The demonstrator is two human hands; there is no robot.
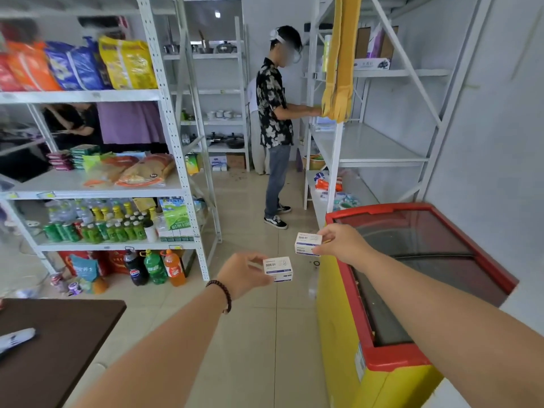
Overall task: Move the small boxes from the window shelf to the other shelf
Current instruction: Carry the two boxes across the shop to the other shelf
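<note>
I have my left hand (241,273) clamped on one small white box (278,269) and my right hand (338,241) clamped on another white box (307,244), both held out over the tiled floor (259,334) beside the red-rimmed freezer (412,360)

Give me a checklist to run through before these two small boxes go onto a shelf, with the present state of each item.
1. Left hand grips its small white cardboard box with blue print: ok.
2. Right hand grips the second small white cardboard box: ok.
3. The two boxes are apart, not knocking together: ok.
4. Tiled floor ahead is free of obstacles: ok.
5. Person in the dark patterned shirt stands in the aisle by the white metal shelf unit on the right: not ok, may block access.
6. Which shelf is the target: cannot tell.
</note>
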